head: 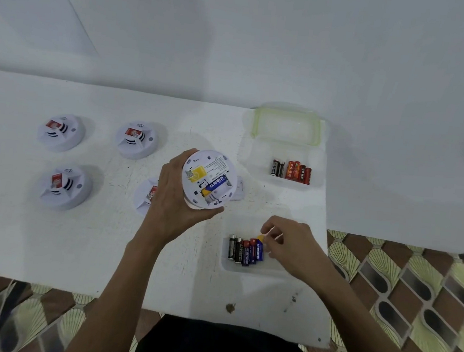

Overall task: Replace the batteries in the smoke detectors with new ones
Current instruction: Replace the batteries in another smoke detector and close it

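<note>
My left hand holds a white smoke detector tilted up, its back towards me, with a blue and yellow battery in its open compartment. My right hand reaches into the near clear tray and pinches a blue battery with a yellow end, which still lies with the row of several batteries. The far clear tray holds several black and red batteries. A loose white cover lies behind the held detector.
Three white smoke detectors sit face up at the table's left; a fourth is partly hidden by my left hand. A green-rimmed clear lid rests at the wall. The white table's edge drops off to the right.
</note>
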`<action>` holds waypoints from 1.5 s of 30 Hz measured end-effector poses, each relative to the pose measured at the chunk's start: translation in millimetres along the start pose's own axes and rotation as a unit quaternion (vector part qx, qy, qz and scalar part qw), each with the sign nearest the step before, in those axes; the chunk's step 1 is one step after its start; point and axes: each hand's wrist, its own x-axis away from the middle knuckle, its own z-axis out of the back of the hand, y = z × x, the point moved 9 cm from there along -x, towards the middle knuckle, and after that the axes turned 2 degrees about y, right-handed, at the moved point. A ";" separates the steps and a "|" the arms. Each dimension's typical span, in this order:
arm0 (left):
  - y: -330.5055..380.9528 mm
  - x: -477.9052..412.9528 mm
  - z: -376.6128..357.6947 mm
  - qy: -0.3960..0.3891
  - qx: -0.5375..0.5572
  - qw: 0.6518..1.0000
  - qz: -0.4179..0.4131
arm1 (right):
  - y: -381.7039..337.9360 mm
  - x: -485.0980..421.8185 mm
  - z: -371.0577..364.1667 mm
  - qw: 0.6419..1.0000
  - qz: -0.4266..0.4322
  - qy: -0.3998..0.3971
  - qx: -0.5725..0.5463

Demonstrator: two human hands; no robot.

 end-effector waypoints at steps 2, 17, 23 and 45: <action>-0.7 2.1 -1.2 -0.004 0.003 1.000 0.008 | -14.0 -2.0 9.5 0.999 0.036 0.021 -0.007; 16.5 11.0 -14.3 -0.145 0.070 0.986 0.035 | -150.8 1.0 21.7 0.851 0.461 0.047 0.247; 39.6 15.8 -18.8 -0.184 0.102 0.978 0.003 | -159.4 6.3 13.0 0.796 0.510 -0.050 0.322; -3.1 14.1 -20.8 -0.138 0.039 0.988 0.059 | -8.0 4.9 25.5 0.996 0.048 -0.049 -0.048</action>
